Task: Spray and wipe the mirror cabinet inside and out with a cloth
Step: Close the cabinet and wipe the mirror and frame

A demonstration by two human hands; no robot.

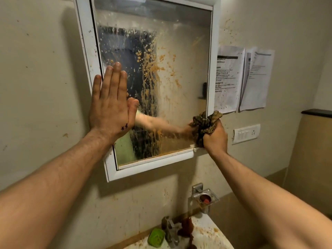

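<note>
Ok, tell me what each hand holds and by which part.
The right hand grips the bunched cloth by its lower part; the left hand holds nothing, flat against the mirror.

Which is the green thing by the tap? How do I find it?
Start at the big dirty mirror cabinet on the wall and look straight down to the sink. Just left of the metal tap lies the green thing, the only bright green item there.

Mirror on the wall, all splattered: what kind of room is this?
Most likely a bathroom. The mirror cabinet hangs on the wall above a sink with a metal tap, and a green soap lies beside the tap.
</note>
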